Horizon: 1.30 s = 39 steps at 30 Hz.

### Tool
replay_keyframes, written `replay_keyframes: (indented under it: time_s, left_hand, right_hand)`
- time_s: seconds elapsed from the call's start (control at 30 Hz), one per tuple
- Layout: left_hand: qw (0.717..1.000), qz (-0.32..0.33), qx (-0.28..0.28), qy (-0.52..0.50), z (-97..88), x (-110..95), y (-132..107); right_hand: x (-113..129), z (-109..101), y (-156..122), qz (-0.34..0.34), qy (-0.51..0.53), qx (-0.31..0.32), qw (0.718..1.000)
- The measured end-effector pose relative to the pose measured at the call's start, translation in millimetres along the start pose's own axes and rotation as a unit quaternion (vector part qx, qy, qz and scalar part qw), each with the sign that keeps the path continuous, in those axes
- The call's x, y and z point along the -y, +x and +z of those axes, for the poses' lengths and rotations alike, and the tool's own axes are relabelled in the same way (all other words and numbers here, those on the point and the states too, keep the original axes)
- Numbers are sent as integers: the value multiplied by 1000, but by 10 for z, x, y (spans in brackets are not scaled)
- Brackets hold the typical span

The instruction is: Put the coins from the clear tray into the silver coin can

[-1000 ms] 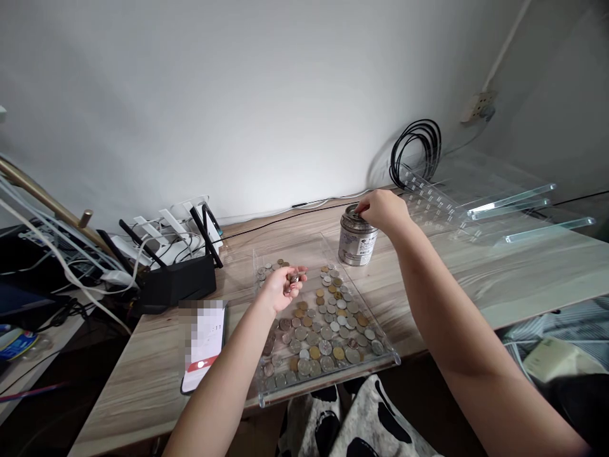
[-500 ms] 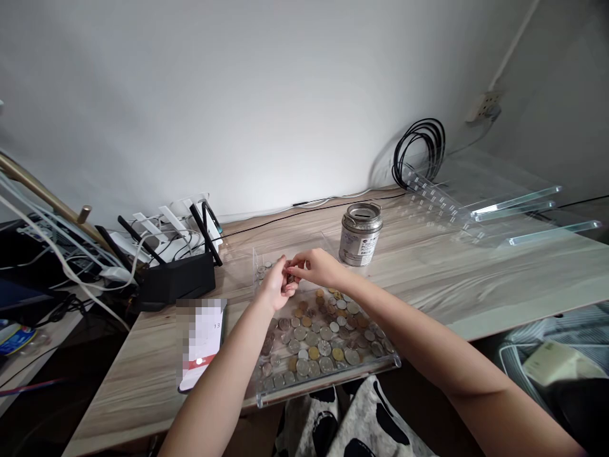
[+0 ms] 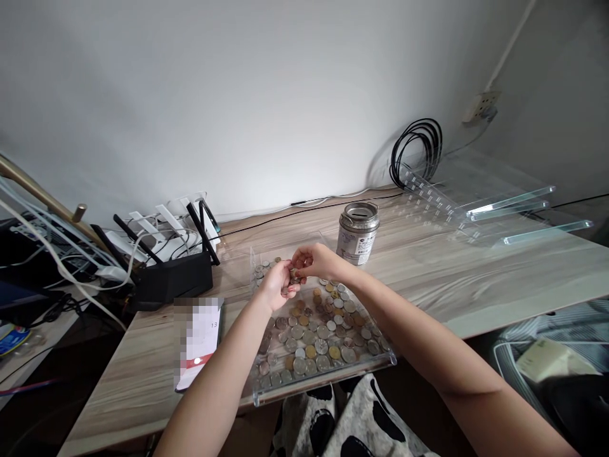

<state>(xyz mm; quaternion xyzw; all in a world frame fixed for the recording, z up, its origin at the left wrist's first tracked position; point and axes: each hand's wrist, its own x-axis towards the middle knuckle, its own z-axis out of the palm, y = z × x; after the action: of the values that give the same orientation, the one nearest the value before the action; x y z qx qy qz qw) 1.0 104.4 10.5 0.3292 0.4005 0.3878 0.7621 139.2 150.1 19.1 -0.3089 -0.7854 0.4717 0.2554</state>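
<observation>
Both hands meet above the far part of a clear plastic tray (image 3: 328, 376) on the desk. Many coins (image 3: 322, 346), silver, gold and copper coloured, lie spread across its bottom. My left hand (image 3: 276, 284) is cupped around some coins, palm turned inward. Against it, my right hand (image 3: 314, 261) pinches a coin (image 3: 295, 275) between thumb and fingertips; the fingers partly cover it. A round metal tin (image 3: 358, 233) with a paper label and a slot in its lid stands upright just beyond the tray, right of my hands.
A phone (image 3: 202, 343) lies left of the tray. Behind it are a black router (image 3: 174, 279) and white antennas. Clear acrylic drawers (image 3: 504, 203) and a coiled black cable (image 3: 417, 152) are at the right back. A wall socket (image 3: 481, 106) is above them.
My right hand's fingers have shifted slightly over the coins in my left palm. The whole view has moved a little; tray, tin and phone stay in place.
</observation>
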Motion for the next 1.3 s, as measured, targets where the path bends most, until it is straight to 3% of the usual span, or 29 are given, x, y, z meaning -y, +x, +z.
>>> replay_keyframes:
  time_s: [0.2, 0.33, 0.43, 0.5, 0.57, 0.63, 0.7, 0.73, 0.77, 0.87, 0.97, 1.03, 1.1, 1.13, 1.2, 1.27, 1.3]
  left_hand:
    - [998, 4, -50, -25, -46, -4, 20]
    - [999, 10, -17, -33, -31, -10, 1]
    - [999, 15, -5, -29, -13, 2, -15]
    - [999, 25, -21, -19, -14, 18, -17]
    - [999, 34, -32, -5, -24, 33, -14]
    - [999, 42, -30, 6, -36, 43, -12]
    - [999, 39, -23, 20, -42, 44, -13]
    - [999, 37, -21, 25, -42, 43, -15]
    - [999, 36, -19, 28, -41, 40, -18]
    - [999, 34, -14, 31, -35, 33, -26]
    - [999, 26, -5, 31, -30, 24, -31]
    - [999, 26, -11, 26, -31, 20, -32]
    - [999, 33, -26, 18, -34, 19, -29]
    - [999, 37, -33, 14, -37, 21, -26]
    - [998, 46, -45, 10, -44, 29, -17]
    - [996, 58, -62, 7, -50, 38, -4]
    - [995, 64, -71, 6, -52, 42, 2]
  right_hand:
    - [63, -56, -16, 0, 58, -32, 998]
    - [72, -83, -23, -4, 65, -92, 994]
    - [73, -43, -17, -25, 3, -113, 993]
    - [108, -59, -38, -44, -77, -160, 983]
    - [167, -180, -96, -60, -175, -251, 950]
    - [214, -423, -180, -43, -277, -374, 884]
    - [212, -740, -257, 20, -357, -470, 807]
    - [188, -900, -283, 63, -376, -481, 790]
    - [152, -1046, -297, 103, -379, -471, 790]
    - [29, -1332, -275, 174, -347, -399, 831]
    - [-9, -1362, -234, 189, -342, -376, 840]
    - [41, -1263, -240, 148, -354, -415, 825]
    - [128, -1082, -265, 61, -354, -461, 811]
    - [172, -965, -275, 17, -345, -459, 819]
    - [230, -691, -267, -47, -304, -358, 881]
    - [231, -405, -217, -80, -247, -185, 948]
    - [213, -276, -180, -86, -225, -120, 963]
